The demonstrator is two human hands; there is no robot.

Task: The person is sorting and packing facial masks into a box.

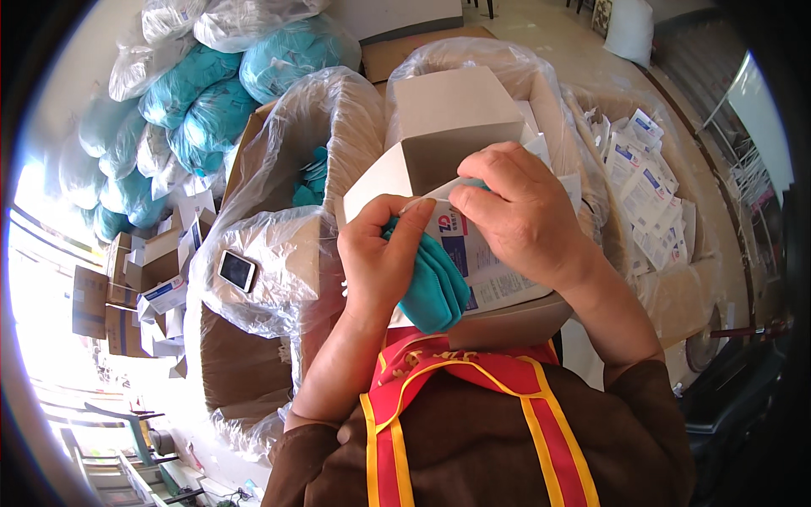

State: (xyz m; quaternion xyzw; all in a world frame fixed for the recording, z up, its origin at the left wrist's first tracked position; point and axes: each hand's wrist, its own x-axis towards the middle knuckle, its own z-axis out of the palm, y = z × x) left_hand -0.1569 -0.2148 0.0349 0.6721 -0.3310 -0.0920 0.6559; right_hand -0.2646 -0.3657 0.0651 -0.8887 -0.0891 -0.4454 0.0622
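My left hand (372, 253) is closed around a stack of teal folded face masks (435, 291), which hangs below its fingers. Its thumb and forefinger also pinch the edge of a white pouch (439, 191). My right hand (524, 211) is closed at the other end of that pouch, where a bit of teal shows by the fingertips; the rest there is hidden by the fingers. Both hands are above an open cardboard box (507, 325) in front of me. Printed white pouches (507, 275) lie in the box, beneath the hands.
Left of the box, a plastic-lined carton (338, 127) holds more teal masks (312, 177). A phone (237, 270) rests on plastic-covered cardboard. At right, another carton contains several printed pouches (646, 182). Bulging bags (215, 110) and small boxes (160, 262) are piled at far left.
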